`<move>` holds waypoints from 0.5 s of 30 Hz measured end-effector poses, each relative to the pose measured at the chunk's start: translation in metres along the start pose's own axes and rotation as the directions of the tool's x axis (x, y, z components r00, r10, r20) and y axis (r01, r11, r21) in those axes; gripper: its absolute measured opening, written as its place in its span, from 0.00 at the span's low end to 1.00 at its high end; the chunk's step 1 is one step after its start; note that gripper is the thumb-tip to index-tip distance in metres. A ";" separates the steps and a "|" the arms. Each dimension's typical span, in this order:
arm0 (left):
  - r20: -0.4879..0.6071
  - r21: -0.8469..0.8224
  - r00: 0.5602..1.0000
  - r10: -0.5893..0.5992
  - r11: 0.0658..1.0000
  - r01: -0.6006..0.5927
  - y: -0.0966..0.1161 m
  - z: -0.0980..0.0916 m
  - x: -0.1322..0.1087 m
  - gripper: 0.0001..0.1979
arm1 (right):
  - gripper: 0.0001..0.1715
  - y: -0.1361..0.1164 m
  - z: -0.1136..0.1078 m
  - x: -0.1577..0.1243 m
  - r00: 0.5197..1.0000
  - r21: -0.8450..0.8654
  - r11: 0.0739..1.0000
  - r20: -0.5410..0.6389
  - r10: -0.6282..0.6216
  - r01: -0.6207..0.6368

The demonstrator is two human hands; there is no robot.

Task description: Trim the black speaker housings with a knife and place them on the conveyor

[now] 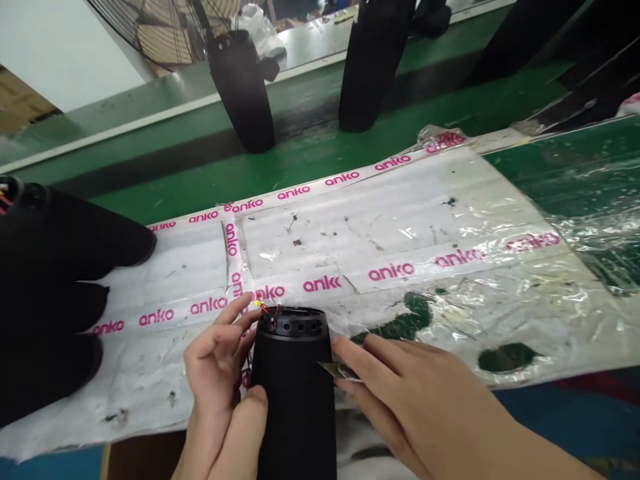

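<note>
A black cylinder [295,407], which looks like a speaker housing, stands upright before me, tilted slightly. Its open top shows a ring of round holes and thin red and black wires with a yellow end [259,303]. My left hand [220,373] grips the cylinder's left side, thumb on the near face and fingers around the far side, near the wires. Pinched between the thumb and fingers of my right hand [425,393] is a small, pointed metal blade [343,371]. Its tip lies against or just in front of the cylinder's right side; contact is unclear.
Several similar black cylinders [100,230] lie at the left. Two more stand on the green belt [310,147] behind, one cylinder [243,93] left of the other [373,67]. Worn plastic and pink "anko" tape cover the white work surface [320,233]. A fan [150,30] is beyond.
</note>
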State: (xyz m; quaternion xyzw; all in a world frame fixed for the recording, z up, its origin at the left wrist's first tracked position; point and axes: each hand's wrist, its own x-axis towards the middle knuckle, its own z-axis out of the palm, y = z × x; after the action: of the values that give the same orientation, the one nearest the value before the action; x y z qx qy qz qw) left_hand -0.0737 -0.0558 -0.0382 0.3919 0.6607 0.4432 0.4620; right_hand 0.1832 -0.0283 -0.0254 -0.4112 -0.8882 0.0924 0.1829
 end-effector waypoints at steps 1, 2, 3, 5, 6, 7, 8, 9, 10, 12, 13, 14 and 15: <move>0.007 0.045 1.000 0.028 0.999 -0.028 0.008 0.002 -0.008 0.18 | 0.20 -0.002 0.003 0.003 1.000 0.026 1.000 -0.004 -0.001 0.001; 0.029 0.123 0.998 0.059 0.990 -0.062 0.015 0.005 -0.015 0.24 | 0.21 -0.004 0.005 0.005 1.000 0.066 0.998 -0.006 0.001 -0.001; 0.065 0.214 0.995 0.069 0.973 -0.081 0.022 0.008 -0.021 0.33 | 0.21 -0.005 0.005 0.007 1.000 0.117 0.993 -0.001 0.003 -0.003; 0.141 0.359 0.989 0.032 0.930 -0.082 0.034 0.012 -0.027 0.50 | 0.22 -0.006 0.004 0.010 1.000 0.222 0.975 0.015 0.007 -0.010; 0.150 0.395 0.989 0.012 0.916 -0.071 0.038 0.013 -0.027 0.53 | 0.23 -0.007 0.003 0.011 1.000 0.263 0.965 0.025 0.008 -0.014; 0.143 0.402 0.990 -0.007 0.914 -0.052 0.041 0.013 -0.025 0.52 | 0.23 -0.007 0.002 0.012 1.000 0.290 0.957 0.030 0.007 -0.016; 0.130 0.384 0.991 -0.025 0.923 -0.027 0.042 0.013 -0.022 0.48 | 0.23 -0.007 0.000 0.012 0.999 0.294 0.956 0.031 0.009 -0.018; 0.118 0.348 0.992 -0.046 0.937 0.001 0.043 0.013 -0.019 0.44 | 0.22 -0.007 -0.001 0.012 1.000 0.280 0.960 0.023 0.011 -0.017; 0.112 0.303 0.991 -0.068 0.952 0.031 0.043 0.013 -0.017 0.40 | 0.21 -0.006 -0.003 0.012 1.000 0.250 0.968 0.009 0.015 -0.017; 0.117 0.218 0.987 -0.109 0.973 0.081 0.043 0.012 -0.016 0.39 | 0.20 -0.003 -0.005 0.008 0.999 0.171 0.985 -0.034 0.017 -0.011; 0.125 0.175 0.985 -0.122 0.980 0.099 0.043 0.011 -0.017 0.40 | 0.20 0.000 -0.006 0.004 0.998 0.129 0.992 -0.053 0.017 -0.010; 0.128 0.130 0.984 -0.127 0.985 0.111 0.043 0.009 -0.017 0.41 | 0.20 0.004 -0.005 -0.003 0.997 0.086 0.996 -0.075 0.020 -0.013; 0.126 0.087 0.985 -0.121 0.990 0.111 0.043 0.007 -0.016 0.43 | 0.20 0.011 -0.003 -0.012 0.995 0.049 0.999 -0.096 0.027 -0.023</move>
State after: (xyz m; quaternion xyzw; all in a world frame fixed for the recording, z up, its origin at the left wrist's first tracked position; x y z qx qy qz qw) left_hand -0.0584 -0.0567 0.0059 0.3988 0.6679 0.3625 0.5133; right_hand 0.1994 -0.0306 -0.0290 -0.4217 -0.8706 0.0959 0.2344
